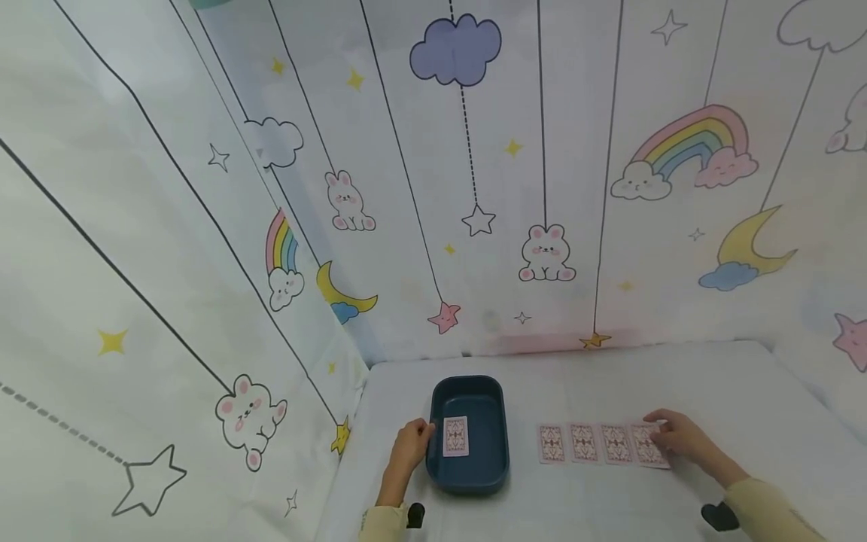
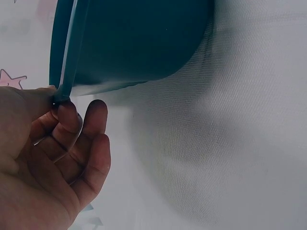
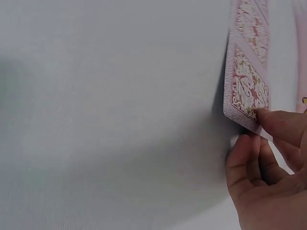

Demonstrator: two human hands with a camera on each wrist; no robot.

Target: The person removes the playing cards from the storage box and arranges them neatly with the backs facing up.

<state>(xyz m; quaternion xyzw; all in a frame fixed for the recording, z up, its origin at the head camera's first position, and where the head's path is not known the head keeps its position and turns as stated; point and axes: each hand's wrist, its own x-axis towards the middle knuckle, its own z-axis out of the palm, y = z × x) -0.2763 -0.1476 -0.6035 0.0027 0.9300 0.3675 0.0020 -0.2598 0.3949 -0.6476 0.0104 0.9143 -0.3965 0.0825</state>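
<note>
A dark teal tray (image 1: 474, 482) stands on the white-covered table, with one patterned playing card (image 1: 456, 436) lying face down in it. My left hand (image 1: 409, 446) pinches the tray's left rim between thumb and fingers, as the left wrist view shows of the tray wall (image 2: 139, 38). To the right, several red-and-white playing cards (image 1: 584, 443) lie face down in a row. At the row's right end my right hand (image 1: 680, 436) pinches the edge of the last playing card (image 3: 247, 88), thumb on its back and fingers beneath. That card sits slightly tilted.
The white tablecloth (image 1: 542, 512) spreads around the tray and cards. A printed curtain (image 1: 488, 286) with clouds, stars and rabbits hangs along the table's back edge, and another printed sheet (image 1: 169, 301) hangs at the left.
</note>
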